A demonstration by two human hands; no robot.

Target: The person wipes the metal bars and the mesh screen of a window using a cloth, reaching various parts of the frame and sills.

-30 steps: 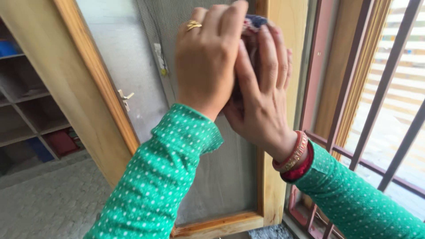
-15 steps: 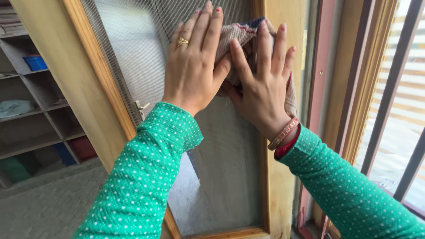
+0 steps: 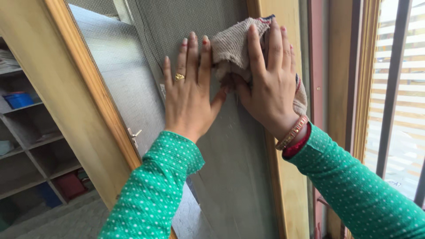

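Note:
A grey mesh screen panel (image 3: 230, 159) in a wooden frame (image 3: 287, 186) fills the middle of the view. My right hand (image 3: 268, 84) presses a beige woven cloth (image 3: 230, 44) flat against the mesh near the frame's right side. The cloth bunches above my fingers and hangs out past my wrist. Beside it, my left hand (image 3: 190, 93) lies flat on the bare mesh with fingers spread, its thumb touching the cloth's lower edge. A gold ring sits on one finger. Both arms wear green dotted sleeves.
A wooden door edge (image 3: 84, 88) slants down the left, with a small metal latch (image 3: 133, 133). Open shelves (image 3: 26, 132) with a blue tub stand at far left. On the right are a reddish window frame (image 3: 316, 88) and dark window bars (image 3: 392, 88).
Both hands went from bunched around the cloth to flat on the mesh. My left hand has slid off the cloth to the left; the view has shifted closer to the screen.

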